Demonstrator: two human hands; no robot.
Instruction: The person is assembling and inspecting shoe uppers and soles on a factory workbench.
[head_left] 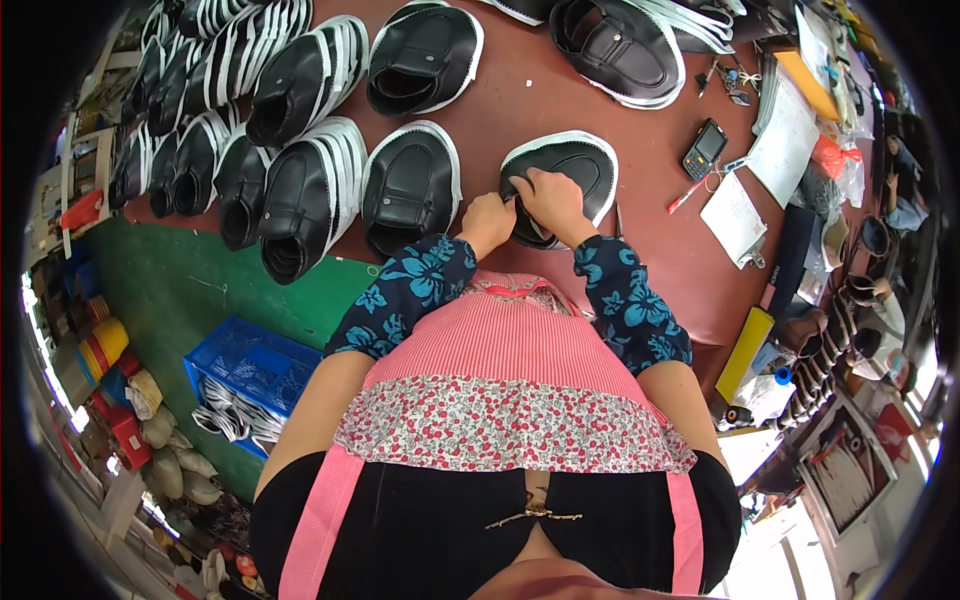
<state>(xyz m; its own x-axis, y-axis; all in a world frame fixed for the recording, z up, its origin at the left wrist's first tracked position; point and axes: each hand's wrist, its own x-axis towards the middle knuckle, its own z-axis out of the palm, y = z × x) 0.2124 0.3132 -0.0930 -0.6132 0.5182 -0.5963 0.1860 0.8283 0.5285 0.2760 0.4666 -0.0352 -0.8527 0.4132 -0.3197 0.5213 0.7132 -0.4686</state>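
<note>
Clamped on a black shoe (588, 172), my right hand (553, 205) grips it near its opening, and my left hand (487, 222) is closed on its near left edge, just beside. It lies in front of me on the red-brown table (655, 275), toe away, white edging around it. More black shoes (410, 188), some stacked, sit to the left; a handheld device (705, 148) and paper (735, 215) lie off to the right.
</note>
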